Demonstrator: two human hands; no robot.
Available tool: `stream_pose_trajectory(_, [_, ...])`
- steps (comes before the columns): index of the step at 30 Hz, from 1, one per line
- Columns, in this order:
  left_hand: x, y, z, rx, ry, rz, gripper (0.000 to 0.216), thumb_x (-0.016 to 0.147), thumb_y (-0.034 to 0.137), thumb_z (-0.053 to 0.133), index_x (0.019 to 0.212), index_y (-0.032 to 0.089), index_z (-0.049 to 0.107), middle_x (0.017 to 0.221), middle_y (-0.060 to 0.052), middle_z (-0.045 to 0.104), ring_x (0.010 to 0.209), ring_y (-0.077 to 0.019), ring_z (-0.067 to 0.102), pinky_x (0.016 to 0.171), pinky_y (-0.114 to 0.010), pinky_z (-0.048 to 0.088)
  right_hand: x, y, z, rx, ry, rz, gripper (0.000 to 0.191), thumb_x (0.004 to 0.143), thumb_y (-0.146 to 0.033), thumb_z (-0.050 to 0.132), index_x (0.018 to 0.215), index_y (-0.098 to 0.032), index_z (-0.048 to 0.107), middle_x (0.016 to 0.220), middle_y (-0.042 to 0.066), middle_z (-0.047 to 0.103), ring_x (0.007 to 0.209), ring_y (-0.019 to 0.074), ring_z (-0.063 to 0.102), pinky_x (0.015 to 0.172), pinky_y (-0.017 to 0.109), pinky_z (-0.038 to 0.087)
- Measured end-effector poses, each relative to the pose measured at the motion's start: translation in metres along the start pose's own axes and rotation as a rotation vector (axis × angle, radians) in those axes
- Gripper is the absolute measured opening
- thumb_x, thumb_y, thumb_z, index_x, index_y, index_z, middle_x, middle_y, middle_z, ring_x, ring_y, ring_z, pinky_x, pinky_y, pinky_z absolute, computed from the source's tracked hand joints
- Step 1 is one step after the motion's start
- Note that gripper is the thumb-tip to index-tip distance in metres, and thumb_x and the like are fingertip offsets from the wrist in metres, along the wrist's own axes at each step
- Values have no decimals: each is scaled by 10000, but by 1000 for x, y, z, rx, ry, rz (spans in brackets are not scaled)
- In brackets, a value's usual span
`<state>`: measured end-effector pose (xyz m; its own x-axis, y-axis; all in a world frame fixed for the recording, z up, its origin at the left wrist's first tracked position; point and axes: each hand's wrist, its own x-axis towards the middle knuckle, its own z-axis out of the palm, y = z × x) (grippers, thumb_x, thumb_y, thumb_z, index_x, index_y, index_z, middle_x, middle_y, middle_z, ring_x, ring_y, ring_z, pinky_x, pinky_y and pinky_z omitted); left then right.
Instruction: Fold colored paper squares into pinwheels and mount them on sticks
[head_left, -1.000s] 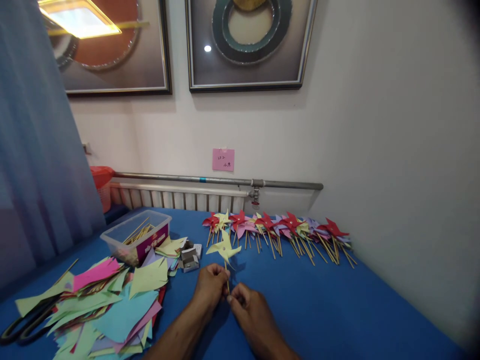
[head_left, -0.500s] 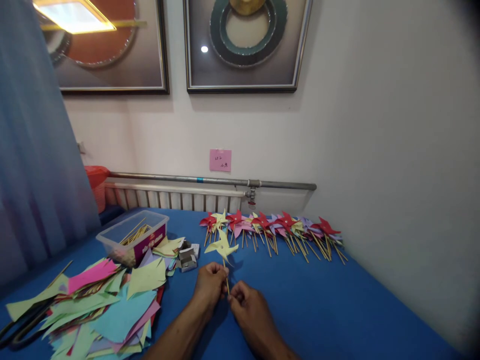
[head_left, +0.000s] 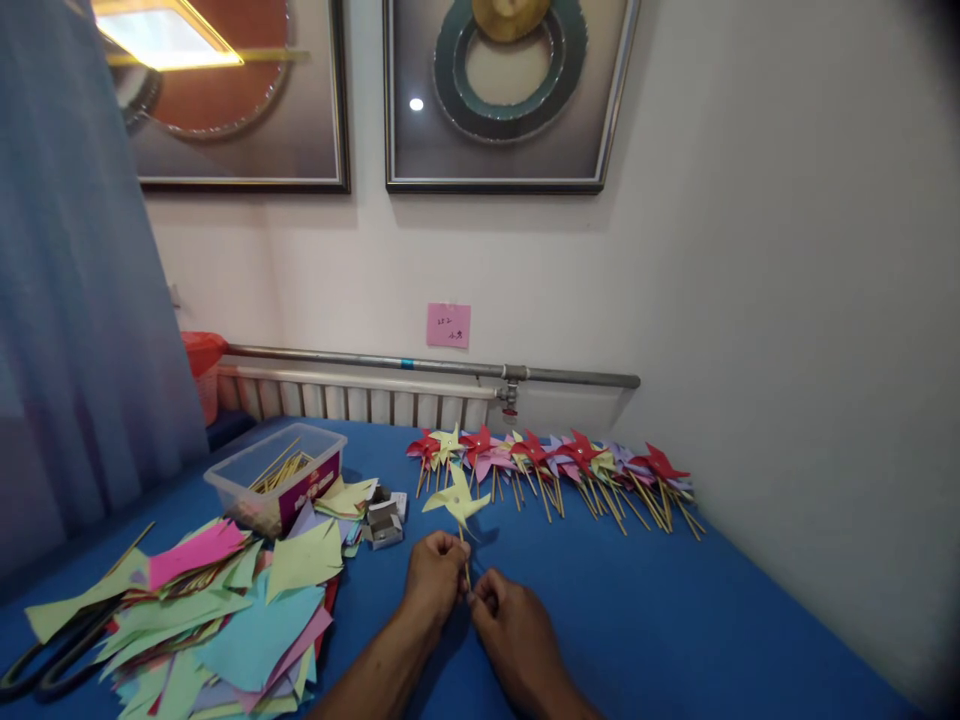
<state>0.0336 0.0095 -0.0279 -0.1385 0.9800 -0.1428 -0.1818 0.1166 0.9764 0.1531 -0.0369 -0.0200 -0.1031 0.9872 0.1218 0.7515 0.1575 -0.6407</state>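
Observation:
A yellow paper pinwheel (head_left: 456,499) on a thin wooden stick stands upright above the blue table (head_left: 645,620). My left hand (head_left: 435,578) is closed around the stick just below the paper head. My right hand (head_left: 510,625) pinches the stick's lower end, close against the left hand. Behind them, a row of several finished pinwheels (head_left: 559,463), red, pink, yellow and purple, lies along the table's far edge with sticks pointing toward me.
A heap of coloured paper pieces (head_left: 217,610) covers the left of the table, with black scissors (head_left: 45,665) at its near-left edge. A clear plastic box of wooden sticks (head_left: 277,480) and small white boxes (head_left: 384,520) sit beyond it. A radiator and pipe (head_left: 420,365) run along the wall.
Both hands and the pinwheel have stayed together with only slight shifting. The view has moved a little.

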Motion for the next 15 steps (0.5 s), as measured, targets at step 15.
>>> stream_pose_trajectory(15, [-4, 6, -5, 61, 12, 40, 221, 698, 358, 670, 641, 205, 521, 387, 48, 504, 311, -90, 388, 369, -203, 280, 1, -4, 2, -21, 50, 15, 144, 887, -194, 562, 807, -203, 681, 725, 17, 742, 653, 148, 639, 595, 239, 309])
